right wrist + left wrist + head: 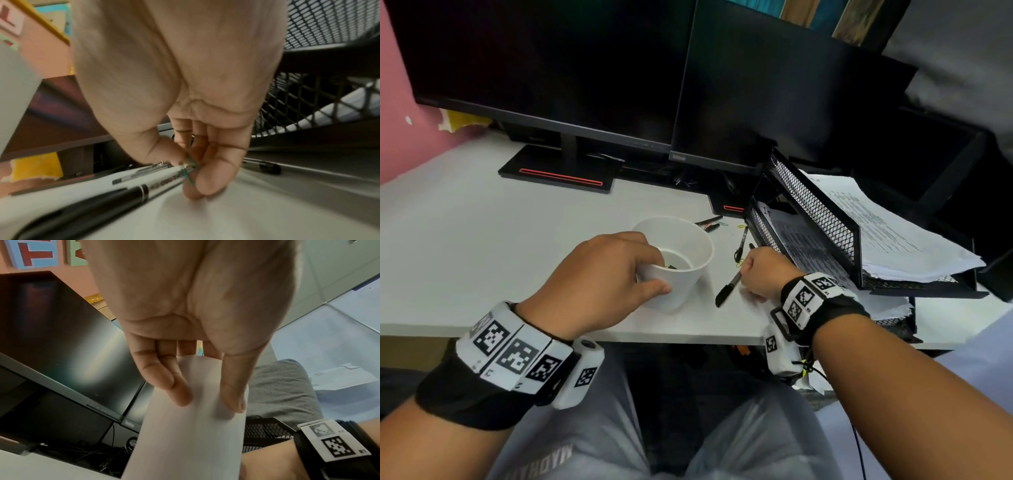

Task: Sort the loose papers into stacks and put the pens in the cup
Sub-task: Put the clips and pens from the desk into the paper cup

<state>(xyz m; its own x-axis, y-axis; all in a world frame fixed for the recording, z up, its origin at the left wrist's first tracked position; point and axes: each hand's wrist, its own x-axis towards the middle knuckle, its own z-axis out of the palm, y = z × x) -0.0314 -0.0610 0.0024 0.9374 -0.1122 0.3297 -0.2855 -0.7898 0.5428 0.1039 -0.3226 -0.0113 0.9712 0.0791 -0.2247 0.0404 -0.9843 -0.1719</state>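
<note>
Cup [681, 260]: white, upright on the tabletop [482, 240], something small and dark at its bottom.
Left hand [599, 277]: fingers and thumb wrapped round the cup's near wall.
Right hand [763, 270]: fingertips pinch the end of a black-capped marker [727, 289] lying on the tabletop just right of the cup.
Other pens [741, 245]: on the tabletop beyond the marker, among paper clips [740, 263].
Papers [887, 233]: stacked in the black mesh tray [822, 212] at right.

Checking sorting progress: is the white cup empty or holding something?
Not empty: small dark items lie at the bottom of the white cup, which the left hand holds upright.
</note>
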